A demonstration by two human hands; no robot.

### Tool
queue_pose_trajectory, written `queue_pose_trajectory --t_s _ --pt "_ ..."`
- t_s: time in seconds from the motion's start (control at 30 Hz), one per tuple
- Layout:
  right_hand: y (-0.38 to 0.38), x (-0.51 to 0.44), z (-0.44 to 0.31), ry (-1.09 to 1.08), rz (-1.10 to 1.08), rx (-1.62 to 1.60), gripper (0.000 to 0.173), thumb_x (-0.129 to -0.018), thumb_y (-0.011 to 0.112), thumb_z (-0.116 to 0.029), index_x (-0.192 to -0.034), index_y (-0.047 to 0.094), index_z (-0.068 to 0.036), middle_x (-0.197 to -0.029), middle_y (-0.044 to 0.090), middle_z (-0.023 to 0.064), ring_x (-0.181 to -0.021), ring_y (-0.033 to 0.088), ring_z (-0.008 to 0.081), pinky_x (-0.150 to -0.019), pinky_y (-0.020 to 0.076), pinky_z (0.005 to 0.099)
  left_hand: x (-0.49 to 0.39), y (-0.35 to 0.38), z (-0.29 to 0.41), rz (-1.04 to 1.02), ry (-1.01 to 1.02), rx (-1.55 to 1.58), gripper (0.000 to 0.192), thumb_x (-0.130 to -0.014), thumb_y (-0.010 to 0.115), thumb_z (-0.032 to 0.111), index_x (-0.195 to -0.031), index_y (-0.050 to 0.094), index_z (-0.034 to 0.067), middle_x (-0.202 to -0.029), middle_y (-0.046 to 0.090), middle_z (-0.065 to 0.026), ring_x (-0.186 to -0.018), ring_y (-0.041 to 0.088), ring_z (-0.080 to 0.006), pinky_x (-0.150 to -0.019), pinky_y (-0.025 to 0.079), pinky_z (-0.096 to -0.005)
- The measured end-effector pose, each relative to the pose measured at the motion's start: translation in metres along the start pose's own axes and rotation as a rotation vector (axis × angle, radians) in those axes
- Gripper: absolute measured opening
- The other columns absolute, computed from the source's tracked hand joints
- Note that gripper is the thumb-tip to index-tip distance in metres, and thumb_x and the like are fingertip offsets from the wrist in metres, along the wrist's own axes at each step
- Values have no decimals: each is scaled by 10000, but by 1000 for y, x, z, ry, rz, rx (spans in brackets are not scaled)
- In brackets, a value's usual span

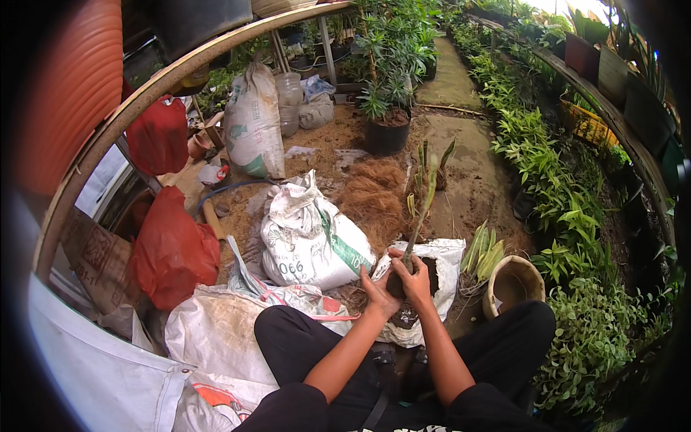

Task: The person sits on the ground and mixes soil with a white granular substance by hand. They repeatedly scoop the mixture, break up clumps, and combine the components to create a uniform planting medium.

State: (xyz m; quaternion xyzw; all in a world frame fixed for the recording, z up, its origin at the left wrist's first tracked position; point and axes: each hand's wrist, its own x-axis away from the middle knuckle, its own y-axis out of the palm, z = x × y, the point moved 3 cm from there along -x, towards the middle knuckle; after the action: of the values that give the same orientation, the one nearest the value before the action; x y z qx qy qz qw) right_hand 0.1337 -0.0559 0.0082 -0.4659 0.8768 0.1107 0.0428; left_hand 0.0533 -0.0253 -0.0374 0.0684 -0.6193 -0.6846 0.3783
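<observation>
Between my two hands is a snake plant cutting [428, 202] with a dark root ball, standing nearly upright over an opened white woven sack [453, 256] of dark soil. My left hand [380, 289] cups the root ball from the left. My right hand [413, 278] has its fingers around the base of the stem. To the right of the sack lie yellow-green snake plant leaves [483, 254] with thin roots, beside a beige round pot [515, 286]. A pile of brown coconut fibre [372, 197] lies beyond the hands.
A full white woven sack [313, 243] stands at left of centre, with red plastic bags [175, 248] farther left. Ahead are more snake plants [424, 167] and a shrub in a black pot [387, 135]. Leafy plants [518, 135] line the right side.
</observation>
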Motion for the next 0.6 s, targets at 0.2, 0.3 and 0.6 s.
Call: queue_pose_trajectory --t_s 0.2,0.3,0.6 --pt "13 11 16 202 -78 -44 297 -780 773 -228 -925 662 7 -833 674 65 -762 600 116 -708 482 280 -7 -24 -4 -222 227 -109 980 -772 247 835 -1292 560 66 -1275 583 -110 -1194 525 -293 -1071 345 -455" --pt "9 13 4 181 -12 20 311 -781 774 -220 -923 650 28 -808 671 67 -724 594 117 -674 480 274 -1 -16 -7 108 38 111 999 -755 265 843 -1318 544 66 -1317 556 -114 -1223 504 -298 -1084 329 -455" --pt "10 3 -15 186 -146 17 413 -813 729 -335 -1018 694 23 -959 697 127 -918 614 186 -889 450 332 10 -1 6 9 105 131 962 -750 296 828 -1277 556 66 -1284 568 -103 -1203 515 -293 -1073 340 -446"
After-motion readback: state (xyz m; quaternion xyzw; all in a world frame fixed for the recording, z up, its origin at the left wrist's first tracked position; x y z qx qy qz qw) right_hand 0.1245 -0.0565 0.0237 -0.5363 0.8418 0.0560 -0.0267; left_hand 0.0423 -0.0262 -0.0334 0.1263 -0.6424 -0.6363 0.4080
